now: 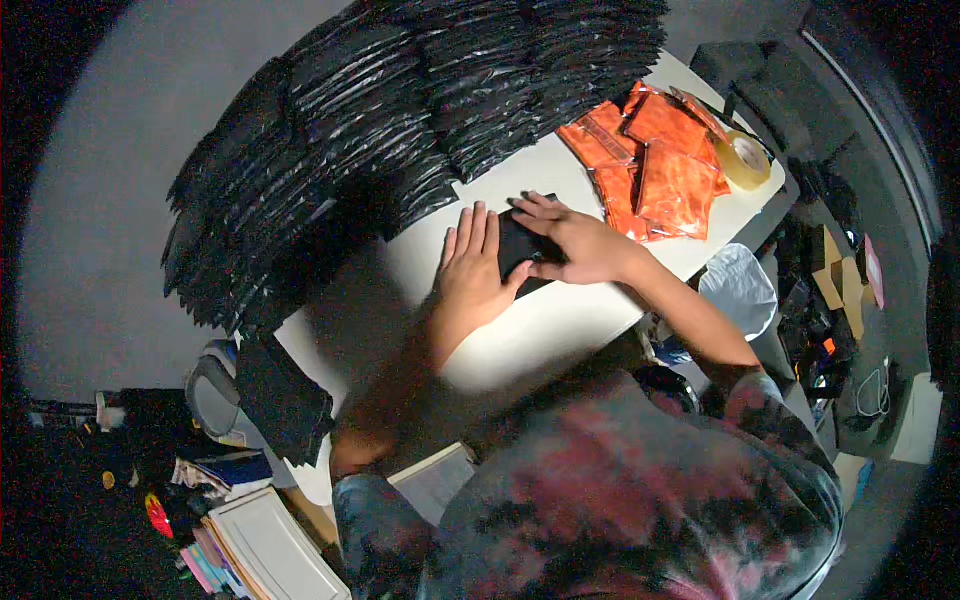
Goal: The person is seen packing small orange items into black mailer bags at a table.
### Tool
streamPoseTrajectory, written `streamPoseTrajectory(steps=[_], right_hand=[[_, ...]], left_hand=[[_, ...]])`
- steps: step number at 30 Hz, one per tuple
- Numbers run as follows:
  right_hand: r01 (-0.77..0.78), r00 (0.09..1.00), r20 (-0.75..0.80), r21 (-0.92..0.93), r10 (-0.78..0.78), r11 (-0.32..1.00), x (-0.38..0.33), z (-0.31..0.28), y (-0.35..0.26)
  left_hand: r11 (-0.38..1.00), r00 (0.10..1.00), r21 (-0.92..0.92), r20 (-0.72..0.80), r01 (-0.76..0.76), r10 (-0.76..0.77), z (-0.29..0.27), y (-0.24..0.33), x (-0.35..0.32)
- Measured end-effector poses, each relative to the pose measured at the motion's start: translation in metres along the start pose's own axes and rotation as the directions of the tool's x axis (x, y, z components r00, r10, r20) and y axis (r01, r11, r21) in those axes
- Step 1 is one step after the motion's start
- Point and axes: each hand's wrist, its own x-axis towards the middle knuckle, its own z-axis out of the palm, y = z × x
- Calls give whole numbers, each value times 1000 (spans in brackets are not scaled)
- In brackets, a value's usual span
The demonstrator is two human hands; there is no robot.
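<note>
A small black flat piece [520, 248], perhaps folded plastic or cloth, lies on the white table [500, 350]. My left hand [472, 272] rests flat along its left side, fingers stretched out and thumb reaching over its lower edge. From the right, my right hand [585, 245] presses on the piece with spread fingers, its thumb near the left thumb. Both palms hide parts of it. Just beyond my hands rise long stacked rows of black plastic packets [400, 100]. Several orange packets [675, 185] in clear wrap are piled to the right.
A roll of clear yellowish tape [745, 162] stands by the orange packets at the table's right end. Black sheets [285, 400] hang over the left edge. Beside the table are a white bin liner [738, 290], cardboard pieces [840, 280] and a white storage box [275, 545].
</note>
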Motion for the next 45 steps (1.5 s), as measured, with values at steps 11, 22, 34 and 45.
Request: streamPoseTrajectory(steps=[11, 22, 34, 45], right_hand=[[-509, 852, -310, -301, 422, 806, -165, -55, 44], [-268, 752, -477, 410, 455, 872, -110, -118, -20], [-348, 921, -211, -66, 327, 935, -57, -3, 61], [-237, 932, -268, 54, 243, 970, -59, -17, -8]], left_hand=[[990, 989, -63, -89, -122, 116, -18, -51, -23], [1000, 999, -3, -23, -23, 23, 0, -44, -28], [989, 995, -123, -58, -82, 75, -22, -19, -28], [924, 956, -245, -76, -295, 285, -19, 31, 11]])
